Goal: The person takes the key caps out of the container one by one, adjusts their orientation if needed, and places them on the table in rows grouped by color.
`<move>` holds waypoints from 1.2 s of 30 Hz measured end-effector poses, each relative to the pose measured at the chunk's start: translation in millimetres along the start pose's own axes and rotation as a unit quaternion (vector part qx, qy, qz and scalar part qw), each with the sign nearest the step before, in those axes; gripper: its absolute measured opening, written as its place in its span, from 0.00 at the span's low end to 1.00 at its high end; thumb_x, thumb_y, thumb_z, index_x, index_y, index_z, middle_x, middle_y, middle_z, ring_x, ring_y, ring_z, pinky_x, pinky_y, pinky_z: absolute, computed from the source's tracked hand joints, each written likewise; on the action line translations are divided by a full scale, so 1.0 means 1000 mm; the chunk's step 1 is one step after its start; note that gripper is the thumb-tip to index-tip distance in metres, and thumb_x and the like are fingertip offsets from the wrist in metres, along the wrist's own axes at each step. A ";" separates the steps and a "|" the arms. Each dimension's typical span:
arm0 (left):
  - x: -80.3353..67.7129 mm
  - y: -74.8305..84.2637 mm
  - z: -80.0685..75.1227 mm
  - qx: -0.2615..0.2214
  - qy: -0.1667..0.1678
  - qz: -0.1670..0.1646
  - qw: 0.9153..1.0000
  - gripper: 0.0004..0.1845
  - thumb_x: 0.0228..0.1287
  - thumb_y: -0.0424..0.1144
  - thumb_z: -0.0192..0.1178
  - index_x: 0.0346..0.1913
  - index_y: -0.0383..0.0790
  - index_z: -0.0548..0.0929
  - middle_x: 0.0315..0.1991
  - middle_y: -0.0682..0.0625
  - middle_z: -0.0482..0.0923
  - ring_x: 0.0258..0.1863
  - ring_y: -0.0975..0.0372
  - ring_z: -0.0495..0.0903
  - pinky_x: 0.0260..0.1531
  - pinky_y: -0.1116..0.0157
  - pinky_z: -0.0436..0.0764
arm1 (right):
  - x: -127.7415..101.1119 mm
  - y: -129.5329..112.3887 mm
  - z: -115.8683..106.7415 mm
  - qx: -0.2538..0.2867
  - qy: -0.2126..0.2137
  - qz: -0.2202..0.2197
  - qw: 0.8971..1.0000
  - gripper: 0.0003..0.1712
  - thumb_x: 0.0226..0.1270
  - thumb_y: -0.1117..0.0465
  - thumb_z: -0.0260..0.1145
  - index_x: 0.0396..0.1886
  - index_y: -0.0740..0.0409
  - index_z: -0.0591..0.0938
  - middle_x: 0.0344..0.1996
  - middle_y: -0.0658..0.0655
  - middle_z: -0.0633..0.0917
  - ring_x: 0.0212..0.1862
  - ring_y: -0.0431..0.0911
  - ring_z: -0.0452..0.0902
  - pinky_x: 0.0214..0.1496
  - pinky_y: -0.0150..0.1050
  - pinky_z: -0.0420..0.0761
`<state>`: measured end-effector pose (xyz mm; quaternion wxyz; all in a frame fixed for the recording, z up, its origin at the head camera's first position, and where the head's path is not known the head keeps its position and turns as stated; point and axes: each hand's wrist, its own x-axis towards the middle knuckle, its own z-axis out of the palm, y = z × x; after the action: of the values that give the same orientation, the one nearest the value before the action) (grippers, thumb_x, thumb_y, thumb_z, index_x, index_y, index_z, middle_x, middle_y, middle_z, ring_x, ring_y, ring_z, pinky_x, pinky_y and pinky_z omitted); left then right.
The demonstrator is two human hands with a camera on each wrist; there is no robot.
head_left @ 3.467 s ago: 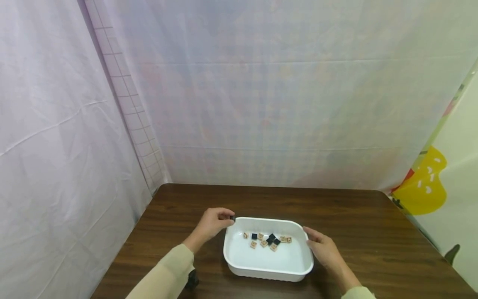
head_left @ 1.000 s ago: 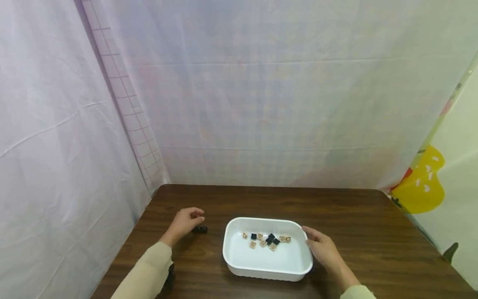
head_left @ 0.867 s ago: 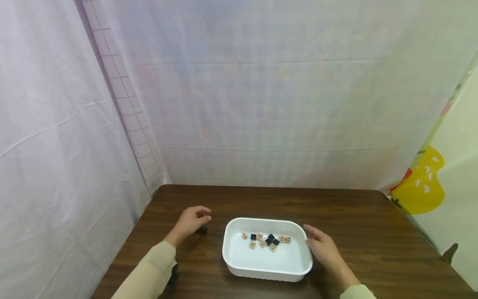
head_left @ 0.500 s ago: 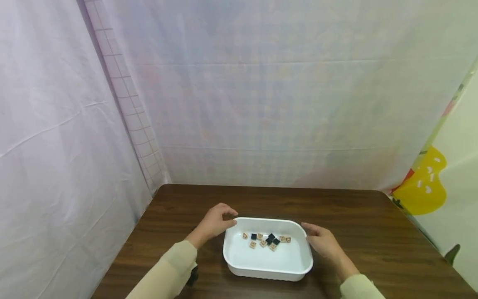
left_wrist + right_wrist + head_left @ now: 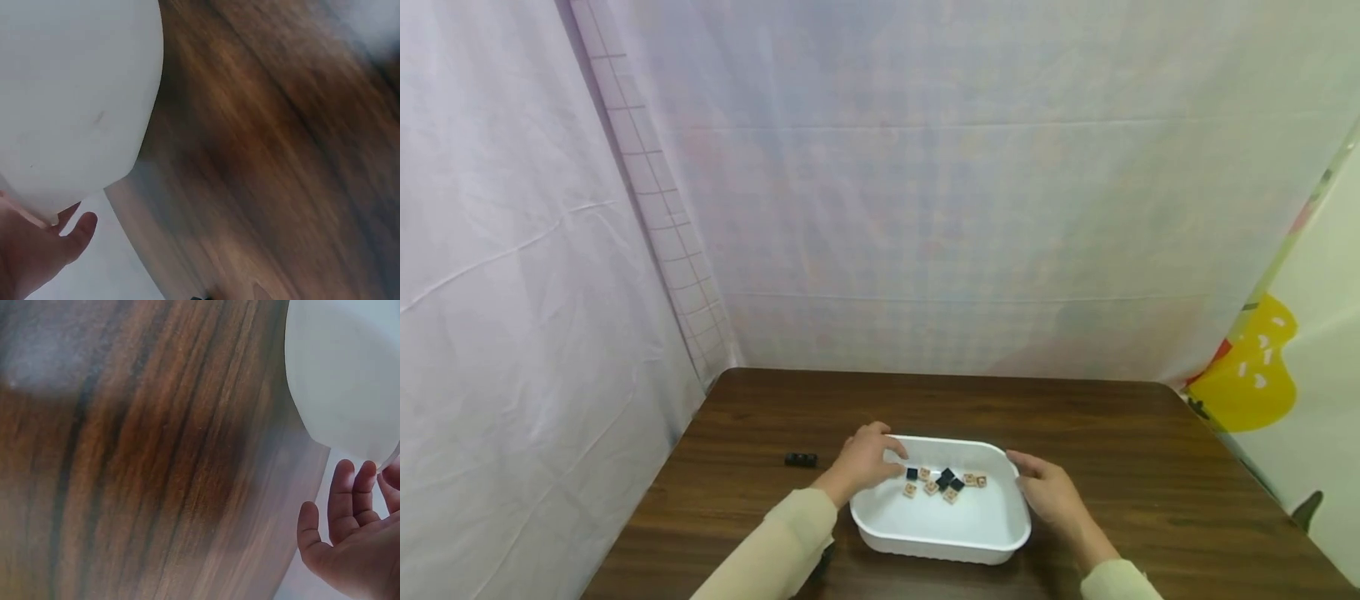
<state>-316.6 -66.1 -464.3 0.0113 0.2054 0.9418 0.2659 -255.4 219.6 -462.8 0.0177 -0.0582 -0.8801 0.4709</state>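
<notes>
Broad tabletop (image 5: 1150, 467) surrounds the tray (image 5: 940, 527); left hand (image 5: 867, 457), parted, overhangs its rim (image 5: 951, 440); right hand (image 5: 1051, 493) pinches it.

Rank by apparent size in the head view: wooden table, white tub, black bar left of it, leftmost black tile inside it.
1. Wooden table
2. White tub
3. Black bar
4. Leftmost black tile

Soft, diffuse light falls evenly over the head view, lilac-tinged on the pale hanging sheet (image 5: 962, 208), greener toward the right. Fine markings on the small tan square tiles (image 5: 951, 495) blur. Both wrist views are dimmer, with hazy glare on the dark-brown wood-grained tabletop (image 5: 1112, 450) and shadow beside the white rectangular plastic tray (image 5: 936, 549).
</notes>
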 end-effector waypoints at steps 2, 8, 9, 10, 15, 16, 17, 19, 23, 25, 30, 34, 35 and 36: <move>0.002 0.001 0.003 0.017 0.000 0.006 1.000 0.08 0.58 0.43 0.71 0.41 0.50 0.90 0.64 0.39 0.72 0.64 0.44 0.67 0.62 0.43 0.64 | -0.001 0.000 -0.001 -0.004 0.002 0.002 1.000 0.27 0.64 0.70 0.54 0.64 0.71 0.74 0.57 0.75 0.78 0.53 0.61 0.78 0.52 0.51 0.79; 0.012 0.004 0.010 0.083 -0.010 0.005 0.997 0.08 0.56 0.45 0.72 0.40 0.54 0.90 0.65 0.42 0.72 0.65 0.47 0.67 0.62 0.47 0.65 | -0.002 0.003 0.000 0.002 0.004 0.007 1.000 0.26 0.66 0.70 0.54 0.64 0.70 0.74 0.58 0.76 0.76 0.53 0.61 0.78 0.51 0.50 0.80; 0.013 0.005 0.012 0.099 -0.012 0.005 0.995 0.08 0.56 0.46 0.72 0.40 0.55 0.90 0.65 0.43 0.72 0.66 0.48 0.66 0.63 0.47 0.64 | -0.002 0.003 0.000 0.002 0.004 0.009 1.000 0.26 0.66 0.70 0.54 0.65 0.70 0.74 0.58 0.76 0.76 0.53 0.60 0.78 0.50 0.49 0.80; 0.015 0.006 0.013 0.114 -0.013 0.007 0.993 0.08 0.55 0.46 0.72 0.40 0.56 0.90 0.65 0.43 0.72 0.66 0.49 0.66 0.62 0.48 0.65 | -0.002 0.004 0.000 0.002 0.006 0.010 1.000 0.26 0.66 0.70 0.54 0.65 0.69 0.74 0.57 0.76 0.77 0.52 0.60 0.78 0.49 0.48 0.80; 0.017 0.013 0.017 0.198 -0.025 0.030 0.979 0.11 0.54 0.49 0.73 0.42 0.58 0.90 0.65 0.45 0.71 0.66 0.51 0.66 0.62 0.48 0.65 | -0.002 0.005 0.001 0.011 0.017 0.010 1.000 0.26 0.66 0.70 0.56 0.64 0.69 0.75 0.49 0.73 0.82 0.45 0.54 0.80 0.41 0.38 0.79; 0.017 0.014 0.017 0.214 -0.026 0.036 0.976 0.11 0.54 0.50 0.73 0.42 0.58 0.90 0.65 0.45 0.71 0.66 0.51 0.66 0.62 0.48 0.65 | -0.002 0.005 0.001 0.017 0.020 0.009 1.000 0.26 0.65 0.70 0.56 0.63 0.69 0.75 0.47 0.72 0.82 0.43 0.53 0.80 0.40 0.38 0.78; 0.017 0.015 0.018 0.227 -0.029 0.039 0.973 0.12 0.54 0.50 0.73 0.42 0.59 0.90 0.65 0.46 0.71 0.66 0.51 0.66 0.62 0.48 0.65 | -0.002 0.005 0.001 0.022 0.020 0.009 1.000 0.26 0.65 0.71 0.56 0.63 0.70 0.75 0.46 0.72 0.83 0.42 0.53 0.81 0.39 0.37 0.78; 0.017 0.015 0.019 0.244 -0.031 0.043 0.968 0.12 0.54 0.51 0.73 0.42 0.59 0.90 0.66 0.46 0.71 0.66 0.52 0.66 0.62 0.49 0.65 | -0.002 0.005 0.001 0.029 0.022 0.007 0.999 0.25 0.65 0.71 0.56 0.63 0.70 0.75 0.44 0.71 0.83 0.40 0.51 0.81 0.37 0.36 0.78; 0.017 0.015 0.021 0.242 -0.035 0.036 0.969 0.13 0.55 0.52 0.73 0.44 0.59 0.89 0.67 0.46 0.70 0.67 0.52 0.65 0.63 0.48 0.64 | -0.003 0.004 0.002 0.038 0.023 0.007 0.999 0.26 0.65 0.71 0.57 0.63 0.70 0.75 0.40 0.67 0.84 0.39 0.50 0.80 0.37 0.36 0.78; 0.017 0.014 0.021 0.239 -0.035 0.037 0.970 0.14 0.55 0.52 0.72 0.45 0.59 0.89 0.67 0.46 0.70 0.67 0.51 0.65 0.63 0.48 0.64 | -0.003 0.003 0.002 0.036 0.024 0.006 0.999 0.25 0.65 0.71 0.57 0.63 0.70 0.75 0.39 0.66 0.83 0.39 0.50 0.79 0.37 0.36 0.78; 0.016 0.013 0.022 0.240 -0.035 0.048 0.969 0.12 0.56 0.53 0.72 0.43 0.59 0.90 0.66 0.45 0.70 0.66 0.51 0.65 0.61 0.49 0.65 | -0.003 0.004 0.002 0.032 0.025 0.004 0.999 0.25 0.65 0.72 0.57 0.63 0.70 0.75 0.41 0.68 0.83 0.41 0.52 0.79 0.38 0.37 0.78; 0.016 0.012 0.021 0.224 -0.028 0.051 0.973 0.11 0.56 0.52 0.71 0.42 0.58 0.90 0.67 0.44 0.69 0.67 0.51 0.64 0.62 0.49 0.65 | -0.003 0.005 0.003 0.029 0.026 0.006 0.999 0.26 0.64 0.72 0.57 0.63 0.70 0.75 0.44 0.70 0.83 0.42 0.52 0.80 0.38 0.36 0.78; 0.016 0.012 0.021 0.219 -0.024 0.052 0.974 0.10 0.56 0.52 0.71 0.41 0.58 0.90 0.67 0.44 0.69 0.67 0.50 0.65 0.62 0.49 0.65 | -0.003 0.005 0.002 0.029 0.025 0.006 0.999 0.26 0.64 0.72 0.57 0.63 0.70 0.75 0.45 0.71 0.83 0.42 0.53 0.79 0.39 0.36 0.78; 0.016 0.012 0.020 0.213 -0.020 0.053 0.975 0.10 0.56 0.52 0.71 0.41 0.57 0.90 0.67 0.44 0.69 0.67 0.50 0.65 0.62 0.49 0.65 | -0.003 0.005 0.002 0.029 0.025 0.006 0.999 0.26 0.64 0.72 0.57 0.63 0.70 0.75 0.45 0.71 0.82 0.43 0.53 0.79 0.39 0.36 0.78</move>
<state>-324.0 -40.8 -473.8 -0.0276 0.2582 0.9641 0.0552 -252.6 219.8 -468.0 0.0385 -0.0749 -0.8650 0.4946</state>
